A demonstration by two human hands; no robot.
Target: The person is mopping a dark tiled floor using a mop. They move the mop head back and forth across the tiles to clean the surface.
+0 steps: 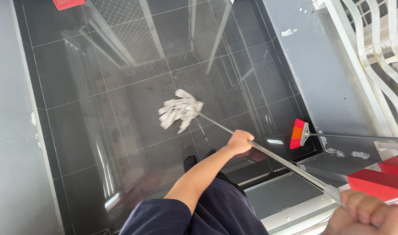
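I hold a mop with both hands. Its white strip head point(180, 111) rests on the dark glossy tile floor point(120, 109), near the middle of the view. The metal handle point(286, 163) runs from the head down to the bottom right. My left hand point(239, 141) grips the handle partway along, arm stretched forward. My right hand point(366, 213) is closed around the upper end of the handle at the bottom right corner. My dark trousers and shoes show below the left arm.
A red-orange broom point(299, 134) with a long handle lies against the grey wall point(320, 74) on the right. White railing point(373, 52) stands at top right. Red steps point(377, 179) sit at lower right; a red object point(67, 3) at the top left edge. Another grey wall point(12, 143) borders the left.
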